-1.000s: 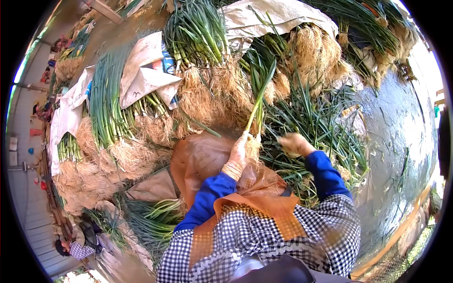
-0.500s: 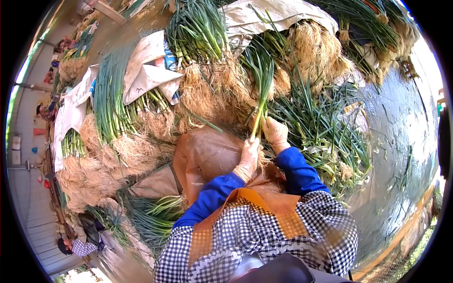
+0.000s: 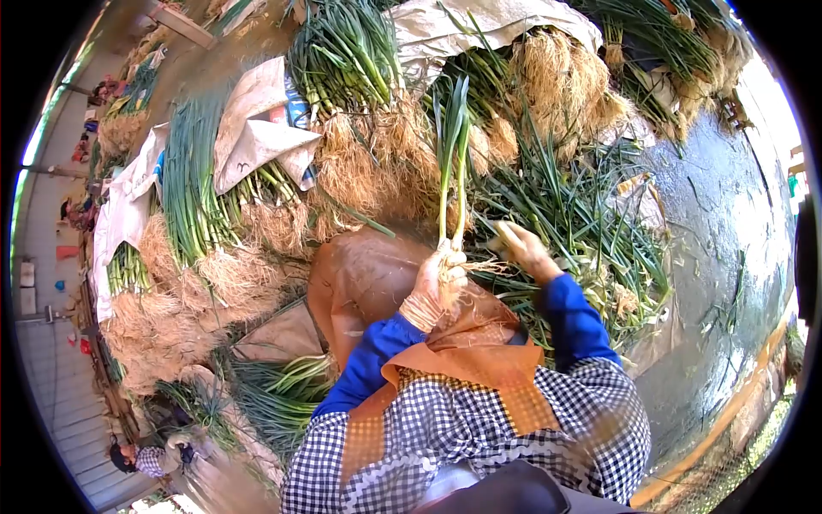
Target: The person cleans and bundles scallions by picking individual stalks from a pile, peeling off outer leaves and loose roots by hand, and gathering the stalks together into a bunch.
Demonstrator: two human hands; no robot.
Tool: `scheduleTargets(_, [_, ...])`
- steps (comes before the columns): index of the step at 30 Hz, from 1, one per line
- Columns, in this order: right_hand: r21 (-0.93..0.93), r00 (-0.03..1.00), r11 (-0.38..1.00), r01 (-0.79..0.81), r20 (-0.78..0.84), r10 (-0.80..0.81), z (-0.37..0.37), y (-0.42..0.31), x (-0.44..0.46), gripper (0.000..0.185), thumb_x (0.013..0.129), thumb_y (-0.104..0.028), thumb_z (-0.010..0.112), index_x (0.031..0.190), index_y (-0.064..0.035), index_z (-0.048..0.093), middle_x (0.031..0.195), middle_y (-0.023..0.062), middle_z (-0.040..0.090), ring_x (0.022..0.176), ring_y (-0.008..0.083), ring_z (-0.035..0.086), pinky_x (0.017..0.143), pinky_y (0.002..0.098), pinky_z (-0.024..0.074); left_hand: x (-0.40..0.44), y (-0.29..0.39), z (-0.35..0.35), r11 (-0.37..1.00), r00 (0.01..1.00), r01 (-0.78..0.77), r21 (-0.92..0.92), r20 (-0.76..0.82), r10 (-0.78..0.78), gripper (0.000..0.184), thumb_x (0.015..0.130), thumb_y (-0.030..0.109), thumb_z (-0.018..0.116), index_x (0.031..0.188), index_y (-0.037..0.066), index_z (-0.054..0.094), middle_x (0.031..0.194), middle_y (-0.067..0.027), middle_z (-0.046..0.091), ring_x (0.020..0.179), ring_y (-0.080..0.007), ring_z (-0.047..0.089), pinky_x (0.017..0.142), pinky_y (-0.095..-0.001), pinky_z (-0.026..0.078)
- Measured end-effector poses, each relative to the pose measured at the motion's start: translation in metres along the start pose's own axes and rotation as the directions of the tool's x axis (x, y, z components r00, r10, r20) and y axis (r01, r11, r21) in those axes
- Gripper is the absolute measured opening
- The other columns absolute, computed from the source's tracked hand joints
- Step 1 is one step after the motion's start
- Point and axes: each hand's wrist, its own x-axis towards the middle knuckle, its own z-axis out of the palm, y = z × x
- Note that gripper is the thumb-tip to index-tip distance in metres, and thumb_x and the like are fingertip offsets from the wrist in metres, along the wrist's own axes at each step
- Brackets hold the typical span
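Note:
My left hand (image 3: pixel 438 278) is closed round the root end of two green onions (image 3: pixel 452 184). Their pale stalks rise upright from the fist, with green leaves at the top and stringy roots hanging beside the fingers. To the right and apart from these stalks, my right hand (image 3: pixel 525 251) has its fingers drawn together. A thin pale strip shows at its fingertips, too small to name for certain. Under both hands is the brown apron (image 3: pixel 377 270) over my lap. Loose green leaves and peelings (image 3: pixel 574 223) lie in a heap beside the right hand.
Bundles of rooted green onions (image 3: pixel 347 60) lie ahead, more (image 3: pixel 193 184) at the left, partly under white sacks (image 3: pixel 248 128). Another bunch (image 3: pixel 274 394) is by my left side. Wet plastic sheeting (image 3: pixel 728 214) covers the right side. A person (image 3: pixel 141 458) is at the lower left.
My right hand has moved away from the stalks, to the right and slightly down. The left hand has shifted slightly left, and the two stalks now stand apart and more upright.

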Motion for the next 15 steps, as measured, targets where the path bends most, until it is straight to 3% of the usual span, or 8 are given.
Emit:
scheduleTargets(1, [0.259, 0.978, 0.959, 0.116, 0.137, -0.155, 0.013, -0.001, 0.024, 0.058, 0.090, -0.054, 0.037, 0.122, -0.0064, 0.048, 0.089, 0.0041, 0.062, 0.056, 0.0089, 0.042, 0.053, 0.0206, 0.0360, -0.001, -0.001, 0.001, 0.998, 0.998, 0.030, -0.064, 0.062, -0.026, 0.025, 0.098, 0.028, 0.033, 0.094, 0.007, 0.045, 0.063, 0.0029, 0.035, 0.041, -0.0059, 0.032, 0.037, -0.0205, 0.029])
scheduleTargets(2, [0.564, 0.948, 0.819, -0.103, 0.306, -0.092, 0.028, 0.029, 0.073, 0.056, 0.092, -0.053, 0.032, 0.118, -0.0064, 0.049, 0.089, 0.0030, 0.060, 0.056, 0.0086, 0.045, 0.051, 0.0203, 0.0364, -0.004, -0.004, 0.008, 0.999, 1.000, 0.003, -0.053, 0.020, -0.002, 0.025, 0.097, 0.028, 0.033, 0.092, 0.008, 0.046, 0.062, 0.0029, 0.035, 0.041, -0.0059, 0.031, 0.036, -0.0205, 0.029])
scheduleTargets(3, [0.644, 0.971, 0.753, -0.132, 0.235, -0.031, 0.053, 0.016, 0.079, 0.052, 0.093, -0.049, 0.034, 0.103, -0.0048, 0.060, 0.068, 0.0002, 0.056, 0.053, 0.0060, 0.045, 0.047, 0.0198, 0.0346, -0.005, -0.004, 0.005, 0.999, 1.000, 0.006, -0.052, 0.017, -0.005, 0.025, 0.097, 0.028, 0.033, 0.090, 0.008, 0.046, 0.061, 0.0029, 0.035, 0.041, -0.0060, 0.031, 0.036, -0.0206, 0.029])
scheduleTargets(6, [0.659, 0.996, 0.746, 0.094, -0.059, -0.073, 0.094, -0.014, 0.055, 0.034, 0.092, -0.037, 0.048, 0.080, -0.0072, 0.060, 0.057, -0.0020, 0.052, 0.047, 0.0078, 0.047, 0.041, 0.0225, 0.0347, -0.003, 0.002, -0.020, 0.988, 0.997, -0.044, -0.145, 0.051, 0.052, 0.019, 0.096, 0.027, 0.038, 0.090, 0.010, 0.045, 0.060, 0.0029, 0.040, 0.040, -0.0060, 0.035, 0.036, -0.0207, 0.029])
scheduleTargets(8, [0.093, 0.937, 0.990, 0.107, -0.344, -0.069, 0.091, 0.005, 0.047, 0.034, 0.089, -0.030, 0.053, 0.070, -0.0036, 0.061, 0.057, 0.0032, 0.057, 0.047, 0.0115, 0.051, 0.044, 0.0280, 0.0379, -0.004, 0.002, -0.016, 0.982, 0.996, -0.082, -0.171, 0.010, 0.085, 0.022, 0.096, 0.026, 0.037, 0.090, 0.008, 0.045, 0.060, 0.0026, 0.041, 0.040, -0.0060, 0.036, 0.036, -0.0206, 0.030])
scheduleTargets(12, [-0.513, 0.767, 0.697, 0.501, -0.110, -0.633, 0.057, 0.022, -0.019, 0.020, 0.085, -0.024, 0.059, 0.078, -0.0057, 0.066, 0.057, 0.0096, 0.057, 0.046, 0.0171, 0.052, 0.045, 0.0296, 0.0421, 0.001, -0.002, -0.025, 0.991, 1.000, 0.018, -0.131, 0.026, -0.015, 0.025, 0.097, 0.027, 0.034, 0.094, 0.004, 0.045, 0.062, 0.0033, 0.041, 0.040, -0.0052, 0.038, 0.036, -0.0196, 0.031])
scheduleTargets(14, [-0.666, 0.872, 0.664, 0.340, -0.040, -0.487, 0.014, 0.028, -0.050, 0.015, 0.084, -0.020, 0.060, 0.086, -0.0067, 0.067, 0.062, 0.0096, 0.061, 0.048, 0.0216, 0.056, 0.046, 0.0294, 0.0443, 0.004, 0.005, -0.023, 0.989, 1.000, 0.028, -0.143, 0.003, -0.028, 0.024, 0.097, 0.026, 0.035, 0.094, 0.005, 0.045, 0.063, 0.0032, 0.041, 0.041, -0.0047, 0.037, 0.036, -0.0189, 0.031])
scheduleTargets(15, [-0.524, 0.930, 0.831, 0.189, -0.174, -0.322, -0.006, 0.038, -0.059, 0.021, 0.084, -0.026, 0.060, 0.086, -0.0067, 0.068, 0.067, 0.0105, 0.063, 0.053, 0.0242, 0.058, 0.050, 0.0311, 0.0463, 0.004, 0.009, -0.025, 0.995, 0.999, -0.016, -0.098, 0.048, 0.021, 0.023, 0.097, 0.028, 0.036, 0.094, 0.006, 0.046, 0.062, 0.0030, 0.041, 0.041, -0.0042, 0.037, 0.036, -0.0185, 0.031])
